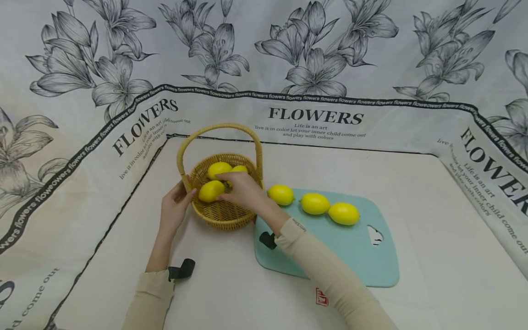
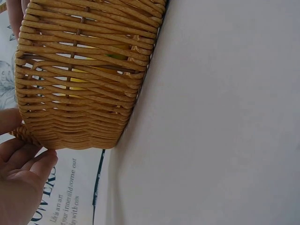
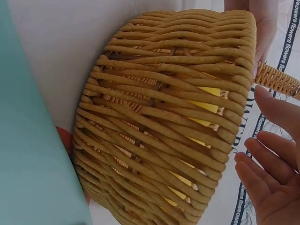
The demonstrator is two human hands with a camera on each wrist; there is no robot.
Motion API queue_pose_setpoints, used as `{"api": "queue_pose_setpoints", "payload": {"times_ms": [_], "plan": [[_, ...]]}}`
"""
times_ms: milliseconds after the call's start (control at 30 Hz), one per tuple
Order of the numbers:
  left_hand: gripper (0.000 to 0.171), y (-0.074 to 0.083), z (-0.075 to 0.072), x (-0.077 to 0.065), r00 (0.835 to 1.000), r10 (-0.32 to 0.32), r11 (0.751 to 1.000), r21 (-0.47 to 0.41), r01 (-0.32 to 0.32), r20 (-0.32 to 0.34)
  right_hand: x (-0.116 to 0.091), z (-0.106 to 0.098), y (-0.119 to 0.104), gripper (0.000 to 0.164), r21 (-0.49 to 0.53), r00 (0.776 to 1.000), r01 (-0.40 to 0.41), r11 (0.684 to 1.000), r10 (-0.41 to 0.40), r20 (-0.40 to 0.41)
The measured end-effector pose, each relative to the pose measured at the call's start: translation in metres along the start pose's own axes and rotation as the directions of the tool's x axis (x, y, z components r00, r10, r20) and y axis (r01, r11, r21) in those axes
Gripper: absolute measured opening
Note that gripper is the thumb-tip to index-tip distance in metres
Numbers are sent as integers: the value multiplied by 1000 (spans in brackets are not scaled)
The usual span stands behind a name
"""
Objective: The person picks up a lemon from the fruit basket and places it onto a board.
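To set lemons down well, we would do best to let each one settle softly while the basket (image 1: 224, 224) is braced. Our left hand (image 1: 174, 208) pinches the foot of its handle (image 2: 26, 135) between thumb and fingers. Our right hand (image 1: 243, 190), loosely open, grips nothing; one lemon (image 1: 210, 191) lies just left of its fingertips in the basket, two beyond, three on the board (image 1: 330, 250) to its right.

Flower-printed white fabric walls (image 1: 247, 50) enclose a flat white surface (image 1: 218, 279), booth-like. What kind of room is unclear.
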State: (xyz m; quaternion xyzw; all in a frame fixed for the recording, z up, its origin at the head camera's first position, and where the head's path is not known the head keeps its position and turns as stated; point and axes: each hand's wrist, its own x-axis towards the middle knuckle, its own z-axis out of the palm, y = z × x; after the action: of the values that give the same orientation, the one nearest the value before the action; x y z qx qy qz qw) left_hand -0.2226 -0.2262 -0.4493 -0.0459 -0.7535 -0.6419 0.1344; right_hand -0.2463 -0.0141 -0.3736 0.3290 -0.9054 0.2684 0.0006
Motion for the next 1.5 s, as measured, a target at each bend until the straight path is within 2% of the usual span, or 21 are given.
{"api": "queue_pose_setpoints", "payload": {"times_ms": [267, 700, 1033, 1133, 1233, 1500], "plan": [[53, 0, 1, -2, 999, 32, 999, 11, -32, -5, 12, 4, -2, 55, -50, 999, 6, 999, -4, 45], [53, 5, 0, -2, 999, 32, 999, -18, -32, 5, 30, 4, -6, 55, -137, 987, 9, 991, 14, 162], [53, -1, -1, 0, 999, 47, 999, 2, -47, -7, 48, 2, -15, 57, -187, 966, 0, 982, 49, 253], [54, -1, -2, 0, 1000, 26, 1000, 5, -26, -6, 54, 2, -17, 57, -217, 958, 4, 976, 59, 282], [54, 3, -2, -1, 1000, -4, 1000, 12, 4, -5, 59, 3, -17, 57, -224, 948, 9, 975, 63, 313], [51, 32, 1, -9, 999, -36, 999, 39, 36, 5, 68, 6, -10, 54, -163, 936, 0, 987, 57, 348]]}}
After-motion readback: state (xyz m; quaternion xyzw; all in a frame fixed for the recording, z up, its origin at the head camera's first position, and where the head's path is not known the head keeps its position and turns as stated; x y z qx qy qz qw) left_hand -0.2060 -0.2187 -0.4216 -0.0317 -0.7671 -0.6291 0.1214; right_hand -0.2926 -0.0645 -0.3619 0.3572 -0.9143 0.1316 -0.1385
